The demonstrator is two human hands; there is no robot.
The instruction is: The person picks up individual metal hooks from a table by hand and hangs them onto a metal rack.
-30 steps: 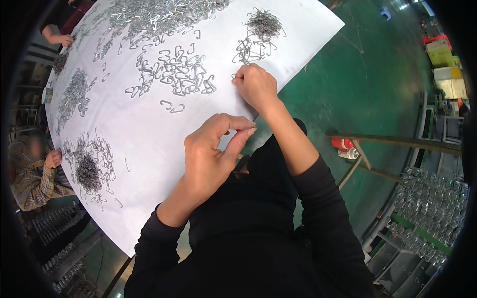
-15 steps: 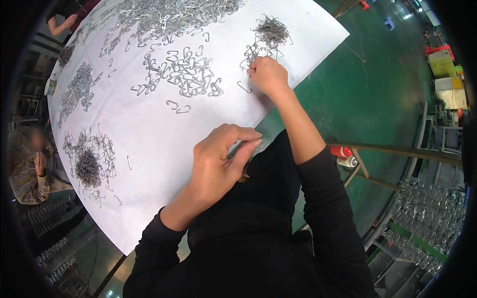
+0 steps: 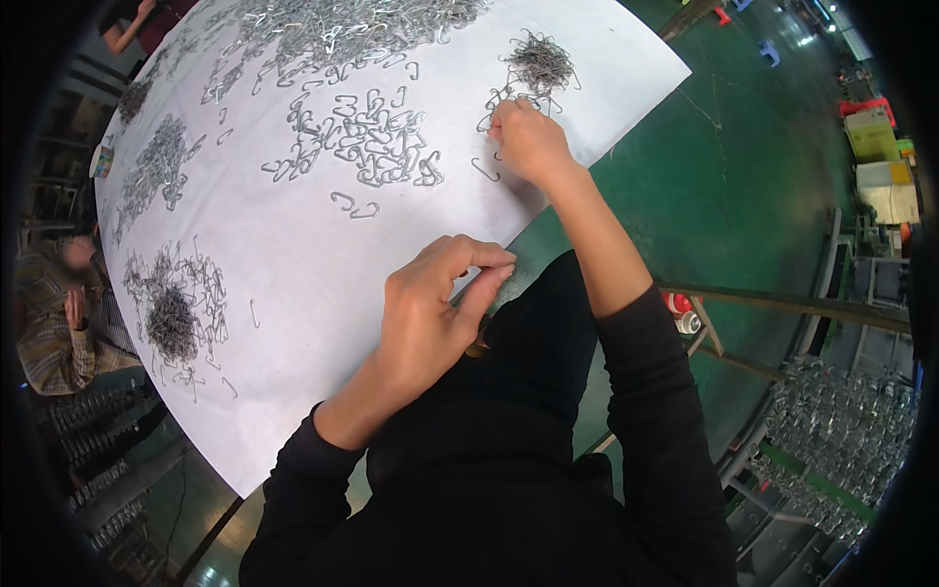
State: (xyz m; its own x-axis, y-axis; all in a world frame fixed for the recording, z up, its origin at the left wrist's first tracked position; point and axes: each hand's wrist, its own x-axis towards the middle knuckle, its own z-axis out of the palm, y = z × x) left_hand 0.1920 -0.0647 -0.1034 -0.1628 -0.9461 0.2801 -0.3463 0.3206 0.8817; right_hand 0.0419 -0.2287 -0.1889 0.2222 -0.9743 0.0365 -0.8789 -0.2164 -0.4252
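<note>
Left hand (image 3: 430, 308): thumb and forefinger tips together — anything between them indiscernible. Right hand (image 3: 533, 145) at loose wire hooks (image 3: 501, 99), beside dark tangled pile (image 3: 541, 64) on white tabletop (image 3: 293, 293); fingertips partly hidden, grip cannot be made out. Large heap (image 3: 342, 29) of shiny bent-metal pieces, cut off above. Small tub (image 3: 104, 162) at left edge — contents unclear.

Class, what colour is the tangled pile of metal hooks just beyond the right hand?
The pile is dark grey; it shows best in the head view.
</note>
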